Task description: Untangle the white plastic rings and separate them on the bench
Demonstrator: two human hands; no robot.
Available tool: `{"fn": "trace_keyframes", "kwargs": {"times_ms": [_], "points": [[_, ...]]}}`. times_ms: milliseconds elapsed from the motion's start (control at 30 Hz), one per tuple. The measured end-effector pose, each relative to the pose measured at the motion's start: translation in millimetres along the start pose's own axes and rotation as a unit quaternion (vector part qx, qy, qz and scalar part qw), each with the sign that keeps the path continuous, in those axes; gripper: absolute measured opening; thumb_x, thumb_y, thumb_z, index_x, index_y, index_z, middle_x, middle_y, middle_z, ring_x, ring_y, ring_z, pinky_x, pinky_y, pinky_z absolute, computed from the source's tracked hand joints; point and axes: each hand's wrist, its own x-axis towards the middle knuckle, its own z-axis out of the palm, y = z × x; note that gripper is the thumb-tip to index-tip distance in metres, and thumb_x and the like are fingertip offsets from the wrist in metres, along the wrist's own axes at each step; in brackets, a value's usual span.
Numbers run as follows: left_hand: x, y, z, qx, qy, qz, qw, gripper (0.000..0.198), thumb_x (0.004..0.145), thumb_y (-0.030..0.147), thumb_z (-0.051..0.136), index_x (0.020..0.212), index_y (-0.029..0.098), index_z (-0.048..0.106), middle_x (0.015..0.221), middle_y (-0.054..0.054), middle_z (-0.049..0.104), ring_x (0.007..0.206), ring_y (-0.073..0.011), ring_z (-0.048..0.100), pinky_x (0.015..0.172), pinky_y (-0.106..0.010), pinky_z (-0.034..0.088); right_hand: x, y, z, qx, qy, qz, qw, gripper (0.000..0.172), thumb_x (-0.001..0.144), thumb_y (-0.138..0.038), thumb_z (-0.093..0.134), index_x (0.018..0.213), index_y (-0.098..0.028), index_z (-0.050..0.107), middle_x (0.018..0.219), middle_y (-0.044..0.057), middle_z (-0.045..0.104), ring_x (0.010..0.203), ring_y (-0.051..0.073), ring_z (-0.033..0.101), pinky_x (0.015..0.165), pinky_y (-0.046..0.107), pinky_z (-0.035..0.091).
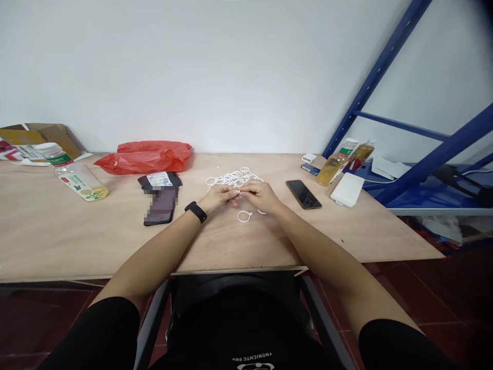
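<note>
My left hand (pixel 220 198) and my right hand (pixel 262 196) meet over the middle of the table. Their thumbs and fingertips pinch a small white plastic piece (pixel 238 192) between them, mostly covered by the fingers. It looks like part of a white ring, though its full shape is hidden. Just beyond my fingers lies a loose pile of white plastic rings (pixel 234 178). Closer to me, one single white ring (pixel 249 214) with a small tab rests flat on the wood. Part of another white ring (pixel 262 212) shows beside my right wrist.
On the left are a drink bottle (pixel 79 177), a red plastic bag (pixel 154 156), a dark package (pixel 162 205) and a cardboard box (pixel 57 136). On the right are a phone (pixel 303 193), a white case (pixel 347 189), another bottle (pixel 333 167) and a blue metal frame (pixel 379 72).
</note>
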Motion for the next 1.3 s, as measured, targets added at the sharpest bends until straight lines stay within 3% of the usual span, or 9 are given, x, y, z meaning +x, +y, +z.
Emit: {"fn": "trace_keyframes", "kwargs": {"times_ms": [200,433,767,967,1133,1300], "points": [[-0.7,-0.4,-6.2,-0.033,-0.029,-0.029,0.999,0.044,0.061,0.047,0.087,0.081,0.01,0.071,0.082,-0.009,0.074,0.066,-0.014,0.069,0.068,-0.029,0.059,1.0,-4.3,-0.3,-0.049,-0.041,-0.036,0.997,0.021,0.094,-0.031,0.055,0.099,-0.027,0.075,0.087,0.003,0.072,0.085,0.017,0.063,0.081,0.032,0.049],[1.1,-2.6,-8.0,-0.039,-0.045,-0.025,0.998,0.044,0.062,0.046,0.087,0.082,0.009,0.072,0.081,-0.01,0.074,0.067,-0.0152,0.07,0.071,-0.031,0.059,0.2,-3.0,1.0,-0.079,-0.032,-0.068,0.994,0.021,0.095,-0.031,0.054,0.1,-0.026,0.074,0.084,0.004,0.07,0.082,0.018,0.061,0.077,0.031,0.047],[1.6,2.7,-4.7,-0.055,-0.063,-0.037,0.996,0.05,0.056,0.048,0.089,0.079,0.008,0.069,0.077,-0.008,0.073,0.067,-0.0142,0.07,0.07,-0.027,0.058,1.7,-0.8,1.5,-0.075,-0.031,-0.052,0.995,0.021,0.094,-0.031,0.055,0.096,-0.026,0.075,0.08,0.004,0.067,0.078,0.017,0.06,0.075,0.031,0.047],[5.1,4.8,1.5,-0.08,-0.025,0.027,0.996,0.047,0.059,0.043,0.089,0.081,0.011,0.062,0.074,-0.002,0.07,0.056,-0.0084,0.064,0.061,-0.024,0.056,3.1,-4.7,-1.1,0.023,0.028,0.023,0.999,0.015,0.087,-0.034,0.066,0.092,-0.024,0.077,0.085,0.004,0.071,0.08,0.017,0.064,0.076,0.031,0.05],[2.6,4.2,2.4,-0.099,0.022,0.04,0.994,0.051,0.054,0.042,0.091,0.078,0.011,0.06,0.073,-0.004,0.072,0.059,-0.0123,0.068,0.062,-0.026,0.057,2.1,-6.3,4.3,0.009,0.058,0.012,0.998,0.017,0.088,-0.036,0.065,0.094,-0.026,0.077,0.086,0.004,0.071,0.081,0.017,0.065,0.078,0.032,0.052],[0.9,6.8,10.2,-0.078,0.078,0.074,0.991,0.051,0.055,0.042,0.09,0.087,0.01,0.066,0.08,-0.006,0.074,0.061,-0.0143,0.069,0.064,-0.028,0.058,0.7,-9.0,5.5,-0.011,0.101,0.002,0.995,0.018,0.09,-0.034,0.062,0.098,-0.027,0.077,0.09,0.005,0.072,0.084,0.018,0.066,0.078,0.032,0.053]]}}
